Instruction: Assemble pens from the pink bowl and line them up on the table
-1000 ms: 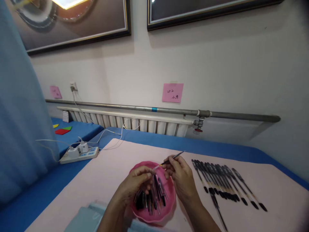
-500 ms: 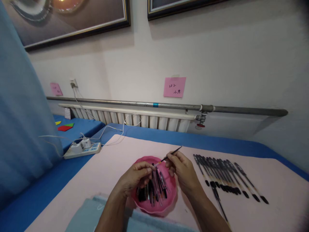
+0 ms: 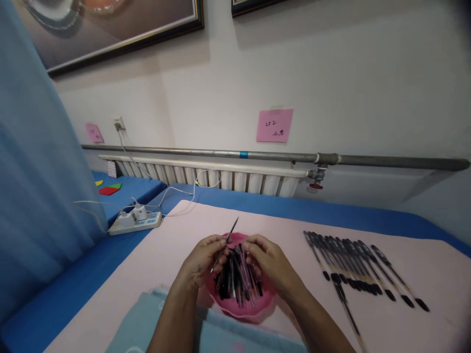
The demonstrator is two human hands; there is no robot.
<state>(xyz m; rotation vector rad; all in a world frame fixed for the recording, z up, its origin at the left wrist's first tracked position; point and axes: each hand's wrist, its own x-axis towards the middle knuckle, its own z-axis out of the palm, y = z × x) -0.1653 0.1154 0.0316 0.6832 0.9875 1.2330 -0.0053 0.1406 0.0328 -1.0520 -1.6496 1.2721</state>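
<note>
My left hand (image 3: 206,257) is closed, with a thin dark pen refill (image 3: 232,229) pinched between thumb and fingers. The refill slants, its pointed end up to the right. Just right of it, over the rim of a pink bowl (image 3: 235,312), my right hand (image 3: 270,262) has its fingers bent and drawn together. Whatever lies between those fingertips is hidden. Inside the bowl, beneath both hands, lies a heap of clear and black pen parts (image 3: 241,279).
Black-ended pens (image 3: 346,257) lie in a slanted row at right; another pen (image 3: 346,304) lies nearer. A light blue cloth (image 3: 235,336) is in front of the bowl. A power strip (image 3: 136,223) with white plugs and cables sits at left. A radiator (image 3: 228,179) runs behind.
The refill, earlier held between both hands, is now in my left hand alone and tilts more steeply. My right hand has let go of it and moved down towards the bowl. The view shifted slightly.
</note>
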